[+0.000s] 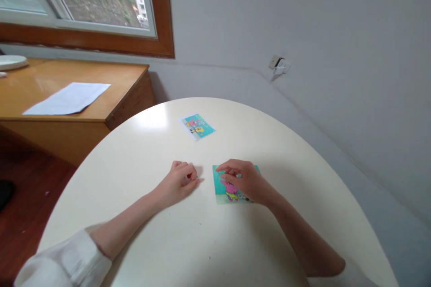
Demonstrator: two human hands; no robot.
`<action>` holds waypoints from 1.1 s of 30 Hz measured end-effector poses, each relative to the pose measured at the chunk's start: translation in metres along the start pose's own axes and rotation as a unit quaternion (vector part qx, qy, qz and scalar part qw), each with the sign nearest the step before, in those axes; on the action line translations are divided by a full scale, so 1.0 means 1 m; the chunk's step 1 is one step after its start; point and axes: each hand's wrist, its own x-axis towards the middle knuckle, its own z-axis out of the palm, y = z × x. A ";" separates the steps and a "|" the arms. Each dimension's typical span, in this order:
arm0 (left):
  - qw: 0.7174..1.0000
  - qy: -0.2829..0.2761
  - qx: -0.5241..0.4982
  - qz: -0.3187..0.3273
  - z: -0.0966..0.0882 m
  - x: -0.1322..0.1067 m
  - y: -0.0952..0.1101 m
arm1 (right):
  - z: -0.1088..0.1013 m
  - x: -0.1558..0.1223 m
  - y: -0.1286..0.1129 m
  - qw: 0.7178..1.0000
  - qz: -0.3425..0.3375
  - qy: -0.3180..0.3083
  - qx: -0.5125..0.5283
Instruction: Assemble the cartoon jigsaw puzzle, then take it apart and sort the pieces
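Note:
On the round white table (161, 242) lies a teal cartoon picture (220, 197) with a pink figure in bright shorts. My right hand (247, 179) is over it, hiding much of its upper and right part. The fingers of that hand are bent in toward the thumb; whether anything sits between them is hidden. To the left of the picture, my left hand (182, 181) rests closed on the table. A speck of red shows inside its curled fingers, too small to name. Farther back lies a smaller card (198, 126) with a similar cartoon print and a white border.
A wooden desk (128, 85) with a sheet of paper (70, 98) stands at the left, under a wood-framed window (164, 40). The white wall (229, 22) behind the table carries a socket with a plug (280, 65). Small dark specks dot the tabletop.

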 end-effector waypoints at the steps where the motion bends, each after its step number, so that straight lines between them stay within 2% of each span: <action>1: 1.000 0.000 0.010 0.004 0.000 0.000 0.000 | -0.009 0.001 0.003 0.999 0.026 0.003 0.020; 6: 1.000 0.002 0.017 0.007 -0.001 0.001 0.001 | -0.052 0.003 0.031 0.992 0.108 0.025 0.061; 10: 1.000 0.000 0.024 0.008 -0.002 0.002 0.003 | -0.067 0.001 0.050 0.988 0.148 -0.025 0.030; 13: 1.000 -0.005 0.024 0.000 -0.003 0.002 0.005 | -0.070 -0.001 0.055 0.986 0.154 -0.059 -0.004; 19: 1.000 -0.011 0.025 -0.004 -0.004 0.002 0.005 | -0.075 0.000 0.055 0.986 0.134 -0.047 -0.091; 25: 0.999 -0.002 0.031 0.004 -0.001 0.001 0.003 | -0.076 -0.001 0.058 0.983 0.159 -0.073 -0.059; 33: 0.999 0.002 0.033 0.000 -0.002 0.002 0.005 | -0.077 -0.001 0.061 0.984 0.138 -0.091 -0.068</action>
